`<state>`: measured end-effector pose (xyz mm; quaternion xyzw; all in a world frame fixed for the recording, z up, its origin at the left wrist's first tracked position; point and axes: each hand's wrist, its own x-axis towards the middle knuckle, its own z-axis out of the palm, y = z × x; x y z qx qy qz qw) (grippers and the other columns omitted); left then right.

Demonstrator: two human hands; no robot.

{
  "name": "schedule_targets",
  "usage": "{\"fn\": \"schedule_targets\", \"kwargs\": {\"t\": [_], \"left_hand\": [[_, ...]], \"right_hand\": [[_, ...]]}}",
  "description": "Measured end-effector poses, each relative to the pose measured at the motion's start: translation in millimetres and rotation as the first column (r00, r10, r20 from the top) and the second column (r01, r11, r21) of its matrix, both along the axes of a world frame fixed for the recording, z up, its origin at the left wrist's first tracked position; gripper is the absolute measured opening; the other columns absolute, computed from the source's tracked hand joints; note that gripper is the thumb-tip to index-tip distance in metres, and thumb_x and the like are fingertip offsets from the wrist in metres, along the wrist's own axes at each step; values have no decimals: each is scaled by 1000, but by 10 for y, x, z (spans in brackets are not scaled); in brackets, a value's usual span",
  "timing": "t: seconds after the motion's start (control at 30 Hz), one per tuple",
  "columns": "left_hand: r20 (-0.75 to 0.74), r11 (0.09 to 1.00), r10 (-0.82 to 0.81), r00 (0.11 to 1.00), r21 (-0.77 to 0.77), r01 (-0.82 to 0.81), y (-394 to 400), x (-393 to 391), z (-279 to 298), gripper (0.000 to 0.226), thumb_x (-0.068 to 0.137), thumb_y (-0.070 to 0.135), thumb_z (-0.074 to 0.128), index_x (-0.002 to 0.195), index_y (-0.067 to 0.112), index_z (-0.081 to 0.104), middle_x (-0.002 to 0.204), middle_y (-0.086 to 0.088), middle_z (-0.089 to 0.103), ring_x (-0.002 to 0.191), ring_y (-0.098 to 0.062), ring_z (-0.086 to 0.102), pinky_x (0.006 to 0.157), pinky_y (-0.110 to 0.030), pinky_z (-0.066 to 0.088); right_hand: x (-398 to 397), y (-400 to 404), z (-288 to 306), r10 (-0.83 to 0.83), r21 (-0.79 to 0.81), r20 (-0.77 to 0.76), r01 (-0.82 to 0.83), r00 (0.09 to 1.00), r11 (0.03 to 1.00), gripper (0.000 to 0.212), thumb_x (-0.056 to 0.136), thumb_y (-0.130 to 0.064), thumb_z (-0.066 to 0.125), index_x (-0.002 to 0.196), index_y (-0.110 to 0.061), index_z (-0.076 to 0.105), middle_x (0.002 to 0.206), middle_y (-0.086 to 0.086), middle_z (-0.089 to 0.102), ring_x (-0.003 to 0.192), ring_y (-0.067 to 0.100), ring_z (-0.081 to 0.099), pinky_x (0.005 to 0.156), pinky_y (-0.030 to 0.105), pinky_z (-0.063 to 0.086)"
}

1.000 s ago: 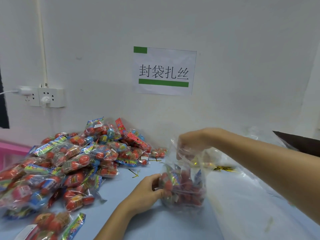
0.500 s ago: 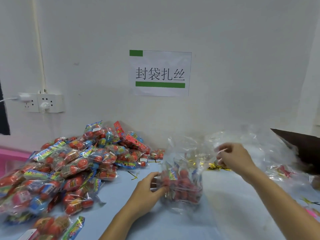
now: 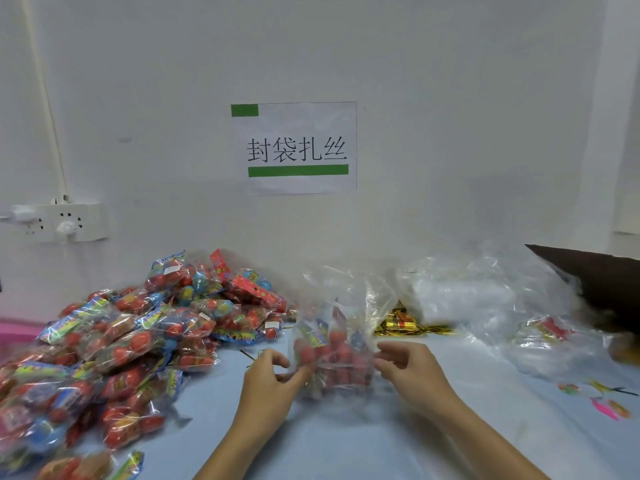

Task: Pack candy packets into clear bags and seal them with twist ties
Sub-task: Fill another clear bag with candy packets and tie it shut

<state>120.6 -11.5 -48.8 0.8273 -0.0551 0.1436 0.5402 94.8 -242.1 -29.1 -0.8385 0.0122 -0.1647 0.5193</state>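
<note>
Lowest in the frame, two bare forearms rise from the bottom edge over the pale blue table top point(image 3: 346, 445). The left hand point(image 3: 266, 379), just left of centre, has its fingers curled against the left side of a clear plastic bag filled with red candy packets point(image 3: 334, 355), pinching the film there. The right hand point(image 3: 412, 368), right of centre, meets the bag's right side with bent fingers; motion blur hides whether they grip the film or only touch it. The bag stands upright on the table between the two hands, its open, crumpled mouth rising above them.

Filling the lower left and middle left of the frame is a big heap of red, blue and yellow candy packets point(image 3: 114, 348), spreading from the bottom edge back toward the wall. At the lower right, a few small bright wrappers point(image 3: 602, 407) lie flat on the table.

Behind the bag, slightly right of centre, lies a bundle of gold metallic twist ties point(image 3: 401, 323). Further right, a loose mound of clear empty plastic bags point(image 3: 485, 296) rests against the wall, with a dark brown cardboard flap point(image 3: 602, 275) at the right edge.

At the far left edge sits a pink container point(image 3: 14, 332). On the white wall, a white power strip point(image 3: 59, 221) is mounted at middle left, and a white paper sign with black characters and green bars point(image 3: 298, 148) hangs at centre.
</note>
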Motion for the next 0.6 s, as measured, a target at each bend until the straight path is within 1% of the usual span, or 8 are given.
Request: {"fn": "schedule_targets", "kwargs": {"t": [0.07,0.13,0.23,0.3,0.37,0.5,0.53,0.6], "left_hand": [[7,1000,-8,1000,-14,8,-15,-12,6,19,84,23,77,84,12,62,78,-1,73,62,1,66,55,-16,45],[-5,998,-52,999,-39,52,-28,-25,15,12,83,17,78,85,15,66,80,5,74,75,-1,71,58,-12,47],[4,994,-105,994,-5,106,-37,-28,17,13,80,11,79,89,17,71,85,10,74,83,3,69,65,-8,48],[34,991,-125,992,52,123,-47,-30,20,14,81,8,77,90,18,74,85,13,74,86,6,67,67,-5,47],[72,988,-121,990,106,113,-58,-41,25,16,83,5,73,87,21,76,82,16,73,84,8,65,67,-5,45],[109,992,-75,991,106,64,-63,-31,46,27,82,-4,69,66,18,72,72,17,71,79,6,64,65,-5,45],[123,995,-62,991,79,53,-67,-26,51,28,82,-3,70,63,17,70,75,18,72,82,4,65,66,-6,45],[162,1000,-18,987,28,14,-68,-18,53,27,83,2,73,62,17,67,93,19,72,93,-3,66,69,-8,47]], "right_hand": [[-21,-12,-16,127,9,-59,-127,990,992,23,88,1,71,105,-13,78,92,-3,78,92,12,74,86,29,59],[-65,39,-29,234,28,-70,-233,970,972,28,85,6,70,91,-19,81,89,-3,79,86,9,74,78,24,58],[-68,99,-54,117,-64,3,-117,993,991,28,82,-3,77,73,-29,80,76,-13,77,73,-3,71,64,10,48],[-46,111,-68,17,-117,41,-13,999,993,30,79,-8,81,61,-31,76,67,-15,74,64,-4,68,56,8,43],[-29,104,-82,-56,-138,66,65,996,988,38,77,-6,82,50,-28,69,60,-12,72,59,1,67,53,9,43],[-35,106,-42,-110,-77,103,119,989,990,35,80,0,76,55,-24,72,57,-5,71,57,8,68,54,18,52],[-34,108,-27,-122,-48,129,129,984,990,33,81,0,76,56,-23,73,57,-4,70,57,9,68,54,18,52],[-28,97,-12,-144,-5,161,147,976,989,27,81,-3,78,60,-20,75,57,-3,70,58,9,68,54,18,53]]}}
